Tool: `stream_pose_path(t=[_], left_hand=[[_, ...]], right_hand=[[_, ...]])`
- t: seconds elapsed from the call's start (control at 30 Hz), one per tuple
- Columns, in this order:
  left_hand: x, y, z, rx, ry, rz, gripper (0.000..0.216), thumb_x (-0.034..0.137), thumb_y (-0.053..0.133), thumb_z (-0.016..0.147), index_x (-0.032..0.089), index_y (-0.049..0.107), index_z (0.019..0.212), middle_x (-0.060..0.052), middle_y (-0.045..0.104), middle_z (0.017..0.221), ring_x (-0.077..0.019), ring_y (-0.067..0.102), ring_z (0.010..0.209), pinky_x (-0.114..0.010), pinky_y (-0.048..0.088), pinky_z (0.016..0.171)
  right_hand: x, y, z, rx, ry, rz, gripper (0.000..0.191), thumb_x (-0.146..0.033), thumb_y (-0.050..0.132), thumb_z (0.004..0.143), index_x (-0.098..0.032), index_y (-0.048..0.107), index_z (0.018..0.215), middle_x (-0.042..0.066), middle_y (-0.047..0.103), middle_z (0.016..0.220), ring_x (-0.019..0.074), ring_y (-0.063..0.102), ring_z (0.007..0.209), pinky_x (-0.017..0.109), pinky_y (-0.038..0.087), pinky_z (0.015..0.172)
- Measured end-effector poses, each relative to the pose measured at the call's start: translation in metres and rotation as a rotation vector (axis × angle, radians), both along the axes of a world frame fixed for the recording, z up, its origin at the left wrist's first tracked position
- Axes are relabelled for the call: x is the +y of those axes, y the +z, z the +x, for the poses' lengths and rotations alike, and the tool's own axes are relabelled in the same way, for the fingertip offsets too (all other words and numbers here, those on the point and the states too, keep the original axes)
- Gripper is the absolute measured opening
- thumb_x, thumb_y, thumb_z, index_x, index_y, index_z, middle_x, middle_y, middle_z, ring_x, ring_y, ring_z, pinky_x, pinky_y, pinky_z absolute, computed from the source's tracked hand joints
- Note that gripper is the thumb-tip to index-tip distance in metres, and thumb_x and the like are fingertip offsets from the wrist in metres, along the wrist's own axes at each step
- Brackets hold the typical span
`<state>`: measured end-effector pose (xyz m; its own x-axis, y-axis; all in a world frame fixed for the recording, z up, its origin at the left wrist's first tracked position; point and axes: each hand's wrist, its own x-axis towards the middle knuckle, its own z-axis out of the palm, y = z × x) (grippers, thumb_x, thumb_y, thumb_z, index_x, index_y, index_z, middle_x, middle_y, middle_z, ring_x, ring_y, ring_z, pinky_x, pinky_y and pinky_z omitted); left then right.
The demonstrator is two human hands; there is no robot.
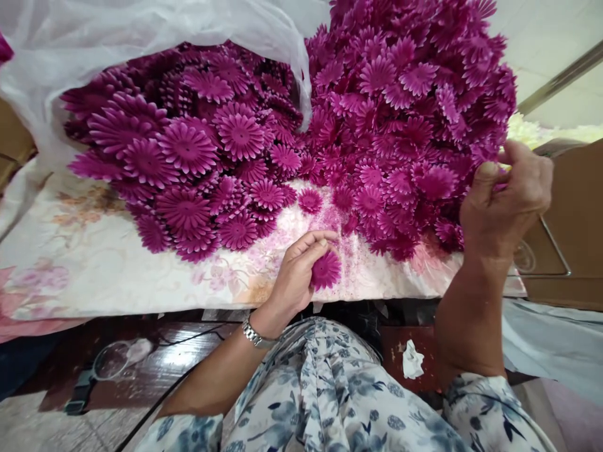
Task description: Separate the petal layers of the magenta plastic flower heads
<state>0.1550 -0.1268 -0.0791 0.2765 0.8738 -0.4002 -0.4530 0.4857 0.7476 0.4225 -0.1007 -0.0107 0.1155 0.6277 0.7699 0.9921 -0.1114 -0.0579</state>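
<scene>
My left hand (301, 270) pinches one magenta artificial flower head (326, 270) over the front of a floral cloth (117, 270). Raised at the right, my right hand (506, 194) has its fingers closed against the edge of a tall heap of the same flower heads (405, 107); what it grips is hidden behind the fingers. A second heap of larger flower heads (188, 144) spills from a clear plastic bag (141, 31) at the left. Magenta dust and a few loose flower heads (311, 199) lie between the heaps.
A brown cardboard box (572, 232) stands at the right, with pale yellow flowers (527, 129) behind it. Below the cloth are a dark wooden floor (155, 370), a cable, a crumpled white scrap (412, 361) and my floral-print clothing (339, 395).
</scene>
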Motion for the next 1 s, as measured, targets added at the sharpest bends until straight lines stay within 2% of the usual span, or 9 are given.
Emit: stream_pose_path(t=[0.1, 0.3, 0.4, 0.5, 0.6, 0.7, 0.77, 0.87, 1.0], left_hand=[[0.001, 0.001, 0.001, -0.024, 0.084, -0.017, 0.019, 0.024, 0.068, 0.070, 0.015, 0.066, 0.087, 0.001, 0.062, 0.068, -0.0074, 0.055, 0.063, -0.017, 0.040, 0.061], [0.004, -0.002, 0.008, -0.115, 0.205, -0.094, 0.012, 0.020, 0.067, 0.071, 0.015, 0.066, 0.083, 0.001, 0.060, 0.080, -0.0069, 0.055, 0.073, -0.016, 0.042, 0.067], [0.004, -0.003, 0.014, -0.132, 0.245, -0.062, 0.008, 0.018, 0.065, 0.074, 0.016, 0.066, 0.082, 0.002, 0.059, 0.081, -0.0062, 0.053, 0.074, -0.015, 0.042, 0.068], [0.001, -0.003, 0.019, -0.162, 0.274, -0.006, 0.009, 0.020, 0.063, 0.078, 0.018, 0.065, 0.087, 0.003, 0.058, 0.080, -0.0058, 0.053, 0.072, -0.015, 0.041, 0.067], [-0.003, -0.001, 0.020, -0.176, 0.306, 0.060, 0.010, 0.021, 0.060, 0.082, 0.020, 0.065, 0.091, 0.002, 0.058, 0.081, -0.0059, 0.053, 0.073, -0.016, 0.042, 0.070], [-0.007, 0.000, 0.017, -0.206, 0.323, 0.076, 0.012, 0.019, 0.056, 0.082, 0.020, 0.065, 0.091, 0.001, 0.060, 0.084, -0.0073, 0.056, 0.079, -0.019, 0.044, 0.079], [-0.008, 0.000, 0.013, -0.249, 0.276, 0.050, 0.014, 0.021, 0.056, 0.081, 0.020, 0.066, 0.090, 0.000, 0.062, 0.085, -0.0096, 0.058, 0.082, -0.022, 0.045, 0.083], [-0.011, -0.004, 0.008, -0.295, 0.166, 0.011, 0.014, 0.023, 0.062, 0.077, 0.018, 0.069, 0.088, -0.001, 0.066, 0.085, -0.0110, 0.059, 0.086, -0.023, 0.045, 0.086], [-0.015, -0.010, 0.005, -0.271, 0.142, -0.046, 0.015, 0.024, 0.072, 0.071, 0.017, 0.071, 0.084, 0.000, 0.067, 0.083, -0.0088, 0.059, 0.082, -0.021, 0.045, 0.082]], right_hand=[[-0.007, -0.014, -0.003, 0.035, 0.097, 0.035, 0.032, -0.037, 0.044, 0.092, -0.021, 0.065, 0.111, 0.013, 0.067, 0.100, 0.0254, 0.058, 0.099, 0.040, 0.043, 0.086], [-0.022, -0.031, -0.036, 0.091, 0.269, -0.029, 0.019, -0.024, 0.053, 0.087, -0.018, 0.069, 0.092, 0.009, 0.067, 0.086, 0.0206, 0.061, 0.085, 0.037, 0.050, 0.079], [-0.038, -0.033, -0.074, 0.180, 0.528, -0.217, 0.016, -0.022, 0.056, 0.086, -0.018, 0.068, 0.095, 0.008, 0.068, 0.087, 0.0174, 0.062, 0.083, 0.031, 0.052, 0.074], [-0.050, -0.040, -0.109, 0.319, 0.747, -0.444, 0.027, -0.027, 0.059, 0.086, -0.017, 0.062, 0.110, 0.008, 0.069, 0.094, 0.0156, 0.063, 0.084, 0.028, 0.052, 0.073], [-0.054, -0.052, -0.130, 0.483, 0.753, -0.474, 0.033, -0.029, 0.059, 0.085, -0.019, 0.058, 0.116, 0.006, 0.068, 0.098, 0.0145, 0.063, 0.086, 0.028, 0.053, 0.077], [-0.053, -0.064, -0.134, 0.619, 0.700, -0.428, 0.026, -0.027, 0.060, 0.084, -0.021, 0.060, 0.110, 0.003, 0.068, 0.092, 0.0135, 0.063, 0.082, 0.028, 0.053, 0.075], [-0.052, -0.068, -0.133, 0.662, 0.689, -0.410, 0.024, -0.027, 0.060, 0.084, -0.021, 0.060, 0.107, 0.002, 0.067, 0.089, 0.0135, 0.063, 0.081, 0.027, 0.052, 0.073], [-0.050, -0.072, -0.131, 0.567, 0.717, -0.363, 0.019, -0.023, 0.059, 0.084, -0.020, 0.062, 0.103, 0.003, 0.067, 0.088, 0.0146, 0.062, 0.082, 0.029, 0.051, 0.074], [-0.047, -0.075, -0.135, 0.316, 0.651, -0.302, 0.019, -0.024, 0.060, 0.084, -0.021, 0.065, 0.101, 0.008, 0.065, 0.095, 0.0197, 0.060, 0.090, 0.036, 0.049, 0.082]])
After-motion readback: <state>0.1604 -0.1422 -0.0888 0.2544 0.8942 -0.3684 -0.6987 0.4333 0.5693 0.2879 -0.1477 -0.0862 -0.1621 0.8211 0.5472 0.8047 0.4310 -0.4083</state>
